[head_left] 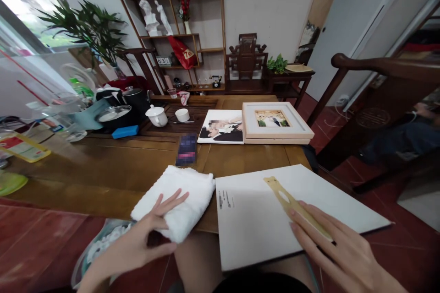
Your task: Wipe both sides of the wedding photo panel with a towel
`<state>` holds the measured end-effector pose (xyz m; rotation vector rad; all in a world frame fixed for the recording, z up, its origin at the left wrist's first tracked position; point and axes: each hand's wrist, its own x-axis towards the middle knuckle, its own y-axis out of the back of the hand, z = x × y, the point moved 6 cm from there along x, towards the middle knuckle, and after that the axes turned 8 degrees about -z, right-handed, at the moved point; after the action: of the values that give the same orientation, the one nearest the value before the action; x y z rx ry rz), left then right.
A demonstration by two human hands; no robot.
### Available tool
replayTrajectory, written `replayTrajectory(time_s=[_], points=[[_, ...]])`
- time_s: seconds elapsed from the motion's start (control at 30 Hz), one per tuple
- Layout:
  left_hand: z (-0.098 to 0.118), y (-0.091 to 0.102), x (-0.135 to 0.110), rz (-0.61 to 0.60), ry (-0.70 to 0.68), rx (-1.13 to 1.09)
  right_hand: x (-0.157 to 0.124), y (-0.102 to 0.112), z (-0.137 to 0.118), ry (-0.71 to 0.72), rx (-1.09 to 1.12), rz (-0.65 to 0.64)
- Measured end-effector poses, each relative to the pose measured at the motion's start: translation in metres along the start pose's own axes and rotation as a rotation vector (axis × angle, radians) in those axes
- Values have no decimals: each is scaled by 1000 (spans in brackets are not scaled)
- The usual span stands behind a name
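A folded white towel [180, 194] lies at the near edge of the wooden table [113, 165]. My left hand [151, 231] grips the towel's near corner, thumb under and fingers on top. A large white board [268, 210] lies to the right, overhanging the table edge. On it rests a thin yellowish wooden tool [292, 203] with a slot. My right hand [330, 242] lies on the tool's near end, fingers stretched along it and pressing it to the board.
Farther back lie a printed photo [223, 127] and stacked picture frames [275, 123]. A small card [186, 149] stands mid-table. Teaware, pots and a white teapot [157, 116] crowd the left back. A wooden chair arm [378, 64] rises at right. A basket [103, 242] sits below left.
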<state>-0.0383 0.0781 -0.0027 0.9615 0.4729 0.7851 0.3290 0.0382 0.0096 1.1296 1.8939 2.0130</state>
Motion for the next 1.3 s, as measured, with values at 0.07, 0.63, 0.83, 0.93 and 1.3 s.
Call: replayTrajectory(time_s=[0.07,0.63,0.83,0.93,1.3], points=[[-14,7,-6,47,57,-148,7,19,13,-134,56,144],[53,-36,61,488,181,-986,152,5,105,-816,1371,351],[45,-70,43,736,387,-1335,162,-66,79,-871,1606,105],[41,-77,35,951,446,-1446,164,-85,69,-902,1697,43],[7,-91,10,958,502,-1632,252,-29,157,-320,365,-75]])
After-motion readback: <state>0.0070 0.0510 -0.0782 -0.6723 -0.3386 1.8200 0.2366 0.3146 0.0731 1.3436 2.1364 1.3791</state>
